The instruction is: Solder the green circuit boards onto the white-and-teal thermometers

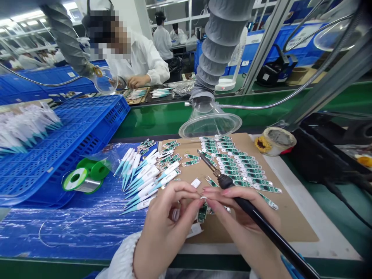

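My left hand (166, 221) is closed in a pinch, its thumb and fingers meeting my right hand's fingertips at a small white part (204, 198). My right hand (247, 221) also pinches there, while a soldering iron (252, 217) lies across it, tip pointing up and away over the board. A small green circuit board (202, 213) shows just under the fingertips; whether it is joined to the white part I cannot tell. Around the hands lie more circuit boards (232, 168), some in overlapping columns. White-and-teal digital thermometers (145, 182) are heaped left of them.
A brown work board (290, 221) lies beneath the circuit boards. Solder spools (76, 179) and a blue crate (95, 128) stand left. A clear extraction hood (210, 124) hangs ahead. Tip-cleaner pot (277, 140) and black equipment (325, 151) stand right. A co-worker (139, 58) sits opposite.
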{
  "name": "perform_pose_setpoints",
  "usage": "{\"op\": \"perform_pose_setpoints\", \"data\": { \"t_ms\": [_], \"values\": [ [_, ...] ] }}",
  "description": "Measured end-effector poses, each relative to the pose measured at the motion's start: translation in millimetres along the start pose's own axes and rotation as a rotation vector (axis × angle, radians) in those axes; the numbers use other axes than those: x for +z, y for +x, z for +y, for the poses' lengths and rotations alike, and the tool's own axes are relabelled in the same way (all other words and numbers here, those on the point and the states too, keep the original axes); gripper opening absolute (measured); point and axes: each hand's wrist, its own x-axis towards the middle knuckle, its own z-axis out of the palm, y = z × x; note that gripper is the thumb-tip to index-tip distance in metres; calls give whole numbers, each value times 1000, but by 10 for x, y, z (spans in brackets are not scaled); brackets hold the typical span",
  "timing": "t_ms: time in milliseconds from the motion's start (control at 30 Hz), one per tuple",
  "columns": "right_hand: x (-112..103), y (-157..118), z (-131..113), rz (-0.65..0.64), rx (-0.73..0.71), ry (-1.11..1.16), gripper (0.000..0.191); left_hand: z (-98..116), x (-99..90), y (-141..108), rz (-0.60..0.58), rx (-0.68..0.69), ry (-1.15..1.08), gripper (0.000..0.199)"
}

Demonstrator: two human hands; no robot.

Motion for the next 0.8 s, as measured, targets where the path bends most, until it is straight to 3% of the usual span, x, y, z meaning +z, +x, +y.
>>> {"op": "perform_pose_setpoints", "data": {
  "t_ms": [133,400,500,600,700,800],
  "values": [
    [13,-5,11,12,11,27,26,-9,-31,19,-190,-107,-69,11],
    [-42,-18,64,-10,86,-19,18,46,-26,55,-161,-214,-230,19],
    [-136,-18,137,95,87,6,25,47,-56,90,-123,-301,-374,22],
    [-227,14,196,258,104,274,32,25,-75,103,-63,-329,-449,23],
    [-273,59,200,395,254,388,35,8,-65,92,-44,-319,-482,26],
    [-257,88,171,409,379,403,28,12,-49,71,-49,-331,-500,26]
  ]
}}
